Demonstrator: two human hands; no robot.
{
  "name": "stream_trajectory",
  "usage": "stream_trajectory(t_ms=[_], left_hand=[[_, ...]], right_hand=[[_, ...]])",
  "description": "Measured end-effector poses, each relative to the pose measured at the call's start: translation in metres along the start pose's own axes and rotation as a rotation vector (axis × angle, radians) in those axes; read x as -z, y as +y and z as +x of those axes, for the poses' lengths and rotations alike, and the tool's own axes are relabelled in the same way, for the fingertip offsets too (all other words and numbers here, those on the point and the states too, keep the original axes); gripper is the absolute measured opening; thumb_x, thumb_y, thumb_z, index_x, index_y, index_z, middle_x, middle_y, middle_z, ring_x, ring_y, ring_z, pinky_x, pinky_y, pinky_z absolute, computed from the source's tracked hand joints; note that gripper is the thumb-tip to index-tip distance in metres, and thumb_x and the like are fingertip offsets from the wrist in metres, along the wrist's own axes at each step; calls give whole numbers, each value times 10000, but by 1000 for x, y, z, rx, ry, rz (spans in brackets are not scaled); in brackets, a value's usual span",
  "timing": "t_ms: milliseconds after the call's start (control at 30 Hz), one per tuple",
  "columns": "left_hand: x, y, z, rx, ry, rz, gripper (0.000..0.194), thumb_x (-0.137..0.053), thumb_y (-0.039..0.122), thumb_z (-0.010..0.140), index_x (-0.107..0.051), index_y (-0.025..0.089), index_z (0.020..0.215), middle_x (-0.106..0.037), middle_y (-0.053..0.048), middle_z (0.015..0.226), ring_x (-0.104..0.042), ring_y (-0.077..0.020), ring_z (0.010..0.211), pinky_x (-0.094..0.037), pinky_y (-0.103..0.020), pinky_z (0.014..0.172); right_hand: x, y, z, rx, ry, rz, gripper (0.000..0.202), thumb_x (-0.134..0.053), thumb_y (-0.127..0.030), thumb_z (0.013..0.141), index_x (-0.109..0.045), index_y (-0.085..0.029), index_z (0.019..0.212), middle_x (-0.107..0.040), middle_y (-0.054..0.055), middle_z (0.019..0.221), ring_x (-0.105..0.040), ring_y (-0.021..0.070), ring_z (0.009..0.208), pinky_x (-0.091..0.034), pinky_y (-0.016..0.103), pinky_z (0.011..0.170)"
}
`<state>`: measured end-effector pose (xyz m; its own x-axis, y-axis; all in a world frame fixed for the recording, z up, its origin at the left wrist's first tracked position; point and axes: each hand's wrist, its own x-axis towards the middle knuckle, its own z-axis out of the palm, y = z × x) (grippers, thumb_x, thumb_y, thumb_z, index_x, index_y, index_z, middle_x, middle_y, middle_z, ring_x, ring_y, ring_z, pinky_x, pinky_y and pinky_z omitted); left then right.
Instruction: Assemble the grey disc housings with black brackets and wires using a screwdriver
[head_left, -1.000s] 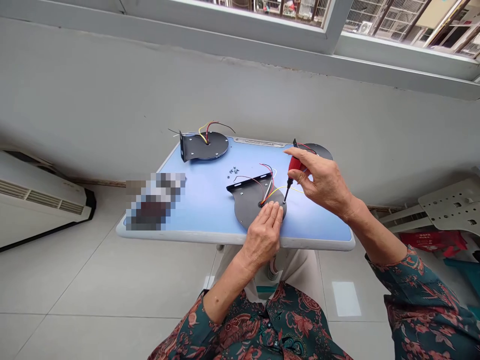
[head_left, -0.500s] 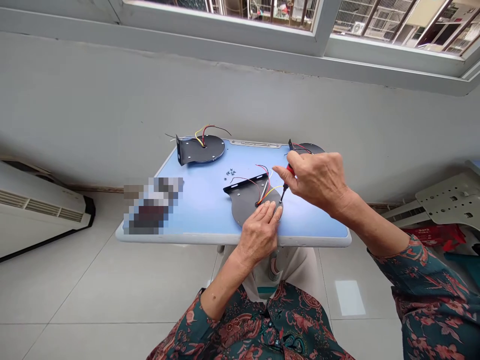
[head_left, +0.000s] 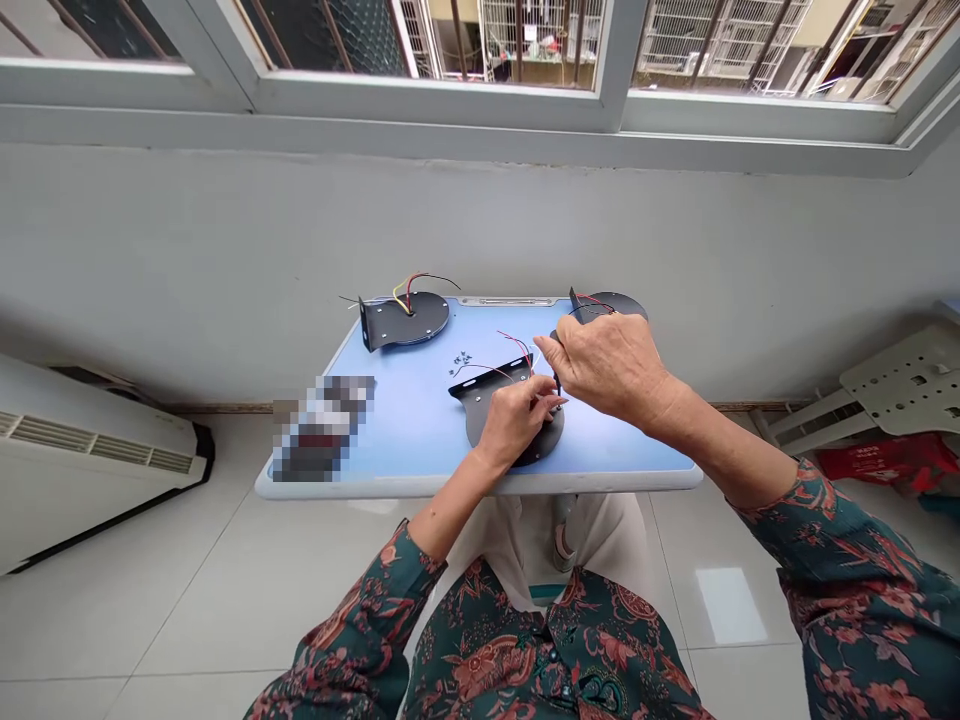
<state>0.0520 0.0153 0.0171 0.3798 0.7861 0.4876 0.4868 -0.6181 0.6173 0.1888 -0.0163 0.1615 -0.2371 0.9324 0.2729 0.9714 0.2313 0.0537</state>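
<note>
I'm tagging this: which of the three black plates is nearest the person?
The front plate, beneath the left hand and the screwdriver in the right hand; the left plate and right plate lie farther back.

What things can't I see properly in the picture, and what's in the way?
All in the head view:
- Screwdriver handle: mostly hidden by the right hand.
- Middle of the front black plate: covered by the left hand.
- Back right black plate: partly behind the right hand.
- Little screws: too small to count.
- Blurry patch: squares hide what's there.
</note>
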Motion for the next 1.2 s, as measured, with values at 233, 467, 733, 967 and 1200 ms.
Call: stream_trajectory(t_ms=[233, 467, 733, 967, 1200], left_hand=[[0, 0, 15, 34, -88, -118, 206, -661, 199, 947, -643, 162, 745, -662, 48, 692, -580, -68, 462, -443, -222, 592], [1, -5, 12, -26, -89, -155, 204, -685, 171, 924, -616, 167, 732, -622, 40, 703, -567, -80, 526, -435, -221, 615], [-1, -4, 14, -53, -158, -47, 185, -642, 170, 940, -639, 193, 757, -690, -13, 797, -628, -159, 738, -434, -261, 697], [-1, -5, 13, -31, -214, -51, 176, -576, 183, 968, -674, 195, 823, -692, -15, 806, -617, -156, 719, -437, -264, 706], [-1, -1, 15, 152, -168, -175, 115, -741, 216, 841, -649, 201, 773, -668, 48, 692, -555, -110, 571, -405, -239, 616]], right_hand=[[-9, 15, 4, -6, 84, 88, 364, -450, -416, 1020, -665, -159, 876, -677, 78, 711, -529, 176, 597, -224, 307, 578], [-7, 35, 3, 193, 179, 425, 207, -531, -191, 937, -661, -231, 1093, -667, -8, 816, -493, 127, 654, -357, 265, 677], [-6, 21, -2, 26, 312, 155, 151, -536, -254, 875, -576, -202, 739, -528, -20, 583, -307, 118, 530, -251, 287, 594], [0, 37, 2, 255, 168, 501, 122, -516, -130, 837, -595, -206, 891, -643, -14, 719, -500, 130, 631, -348, 262, 643], [-3, 26, 2, -20, 260, 206, 89, -594, -243, 800, -532, -221, 740, -466, -41, 565, -330, 124, 541, -220, 285, 574]])
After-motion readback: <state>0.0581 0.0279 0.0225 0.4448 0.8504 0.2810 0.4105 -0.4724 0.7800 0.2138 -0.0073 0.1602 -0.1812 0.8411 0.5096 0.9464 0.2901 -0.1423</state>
